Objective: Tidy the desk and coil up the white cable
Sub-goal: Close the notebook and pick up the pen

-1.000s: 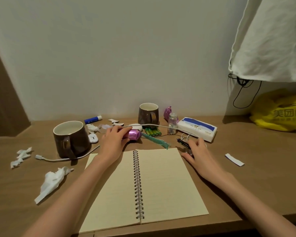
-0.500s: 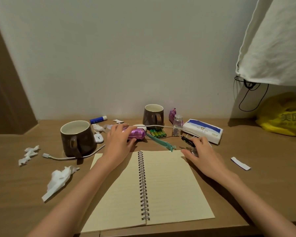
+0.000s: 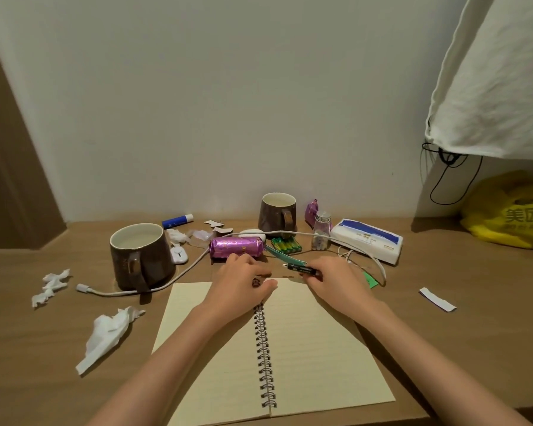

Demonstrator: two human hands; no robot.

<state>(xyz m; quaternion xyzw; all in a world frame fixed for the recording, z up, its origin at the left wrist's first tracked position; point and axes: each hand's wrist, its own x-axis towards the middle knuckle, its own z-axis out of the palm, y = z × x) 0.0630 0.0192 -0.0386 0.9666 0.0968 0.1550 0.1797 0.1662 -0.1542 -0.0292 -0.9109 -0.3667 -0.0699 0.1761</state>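
The white cable lies uncoiled on the desk: its plug end is at the left, it curves round the front brown mug, passes behind the purple foil packet and loops near the tissue pack. An open spiral notebook lies in front of me. My left hand rests palm down on the top of its spiral. My right hand grips a black pen just above the notebook's right page. Neither hand touches the cable.
Crumpled tissues and scraps lie at the left. Along the back stand a second mug, a glue stick, green batteries and a small glass bottle. A paper slip and a yellow bag are at the right.
My left hand let go of the purple packet and came down onto the notebook's spiral. My right hand picked up the black pen and moved left toward the middle.
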